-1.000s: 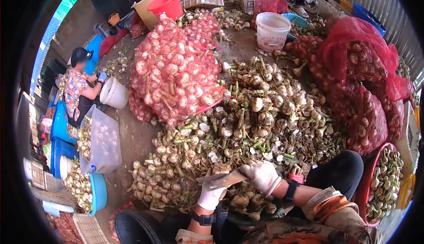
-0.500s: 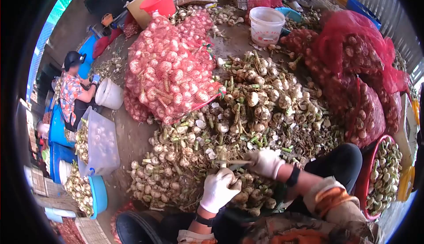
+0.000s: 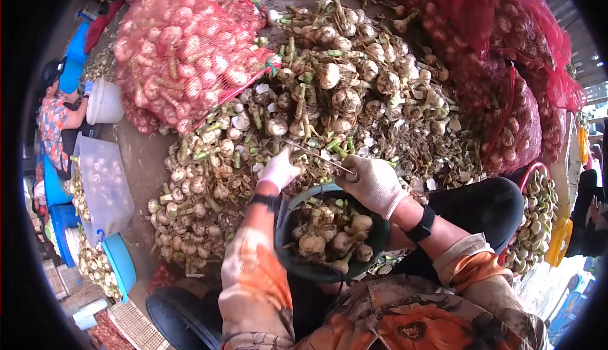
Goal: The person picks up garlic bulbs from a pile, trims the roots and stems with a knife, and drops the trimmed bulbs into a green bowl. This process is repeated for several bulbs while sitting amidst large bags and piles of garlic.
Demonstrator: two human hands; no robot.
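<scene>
In a white glove, my right hand (image 3: pixel 373 184) is closed round the handle of a thin-bladed knife (image 3: pixel 320 157), its blade pointing up and left. My left hand (image 3: pixel 280 169), gloved too, is at the near side of the garlic pile (image 3: pixel 354 90), its fingers bent together near the blade's tip; what they hold, if anything, I cannot make out. Just below both hands, between my legs, a dark basin (image 3: pixel 283 249) holds several dirty garlic bulbs (image 3: pixel 311 243) with cut stems. Loose bulbs, stems and peelings surround the hands.
A red mesh sack of garlic (image 3: pixel 183 46) lies at the upper left, and more mesh sacks (image 3: pixel 516 122) stand at the right. A red tub of garlic (image 3: pixel 532 223) sits beside my right knee. Further left, a person (image 3: pixel 60 116) sits by a white bucket (image 3: pixel 104 102) and a clear bin (image 3: pixel 104 182).
My view has tilted down, bringing the dark basin into sight. The left hand has moved left and away from the right; the garlic stem held upright by the blade earlier is gone from there.
</scene>
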